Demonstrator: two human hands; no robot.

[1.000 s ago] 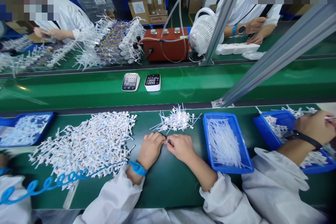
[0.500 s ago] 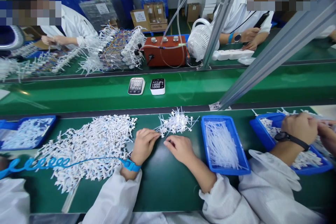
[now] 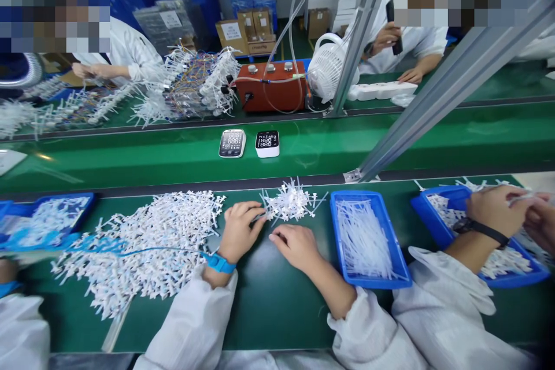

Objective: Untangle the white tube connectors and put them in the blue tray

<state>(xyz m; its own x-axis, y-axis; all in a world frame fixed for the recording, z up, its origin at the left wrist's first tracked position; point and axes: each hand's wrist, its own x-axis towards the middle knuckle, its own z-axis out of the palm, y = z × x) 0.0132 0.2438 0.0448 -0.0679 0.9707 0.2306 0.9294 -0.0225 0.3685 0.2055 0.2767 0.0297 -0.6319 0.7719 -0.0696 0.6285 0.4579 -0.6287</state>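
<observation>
Left hand point(image 3: 237, 230) has slid up to the small pile of white connectors point(image 3: 289, 203), fingertips pinching 1 piece; right hand point(image 3: 295, 244) curled loosely on the bench point(image 3: 269, 295), grip unclear.

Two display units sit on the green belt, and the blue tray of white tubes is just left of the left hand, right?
Not quite: the head view shows the blue tray just right of the right hand. Two display units do sit on the belt.

The left grip point(image 3: 240, 225) is stretched forward with its fingers curled and its fingertips pinched together. The right grip point(image 3: 295, 244) is laid just beside it, palm down, fingers bent in. Both arms are covered by white sleeves.
</observation>
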